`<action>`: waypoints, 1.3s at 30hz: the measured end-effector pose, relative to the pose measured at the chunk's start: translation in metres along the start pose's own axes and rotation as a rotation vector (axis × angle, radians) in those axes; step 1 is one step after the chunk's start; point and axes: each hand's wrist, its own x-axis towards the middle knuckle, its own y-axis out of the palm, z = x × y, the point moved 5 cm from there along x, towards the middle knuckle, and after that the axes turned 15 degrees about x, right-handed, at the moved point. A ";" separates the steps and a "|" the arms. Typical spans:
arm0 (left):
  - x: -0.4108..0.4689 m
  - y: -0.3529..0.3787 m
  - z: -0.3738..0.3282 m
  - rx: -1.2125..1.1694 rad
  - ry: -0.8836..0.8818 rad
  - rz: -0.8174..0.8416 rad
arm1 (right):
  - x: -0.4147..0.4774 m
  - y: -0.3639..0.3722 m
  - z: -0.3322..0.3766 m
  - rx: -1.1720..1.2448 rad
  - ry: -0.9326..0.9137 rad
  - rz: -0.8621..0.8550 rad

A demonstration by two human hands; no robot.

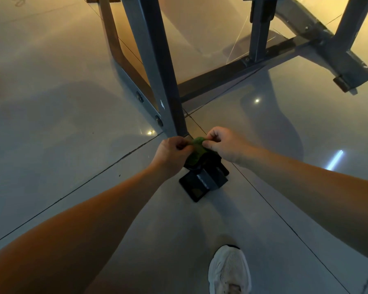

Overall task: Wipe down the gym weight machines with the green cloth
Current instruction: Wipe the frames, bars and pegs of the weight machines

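Two hands met low at the foot of a grey weight machine frame (157, 66), with the green cloth (197, 148) between them. The left hand (171, 152) had its fingers curled in and pinched the cloth's left edge. The right hand (225, 144) nipped the upper right edge between curled fingers and thumb. The cloth sat bunched between the two grips, just in front of the base of the slanted upright. Its lower part hung over a dark piece of the frame, where the colour grew too dim to follow. Whether it touched the upright itself could not be told, as the hands covered that spot. Just below the cloth a short grey bar end with a black foot pad (197, 188) rested on the glossy tiled floor (51, 124).

From the upright a dark base bar (232, 75) ran off to the right, carrying a shorter post (258, 39) bolted onto it. A side rail (139, 96) with two round bolts ran away to the upper left. Several small bright lights were mirrored in the tiles. A white trainer (229, 270) stood on the floor near the bottom edge, under the right forearm
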 end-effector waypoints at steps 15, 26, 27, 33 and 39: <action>0.003 -0.005 -0.009 -0.039 0.115 -0.084 | -0.003 0.013 -0.004 0.334 0.101 -0.072; 0.039 -0.013 0.027 -0.044 -0.212 -0.219 | 0.046 0.044 0.008 -0.424 -0.402 -0.097; 0.041 -0.014 0.028 -0.060 -0.218 -0.230 | 0.045 0.047 0.000 -0.421 -0.425 -0.075; 0.046 -0.017 0.030 -0.070 -0.244 -0.283 | -0.003 0.022 -0.036 -0.536 -0.435 0.014; 0.044 -0.015 0.032 -0.073 -0.236 -0.297 | 0.024 0.034 -0.021 -0.590 -0.432 0.026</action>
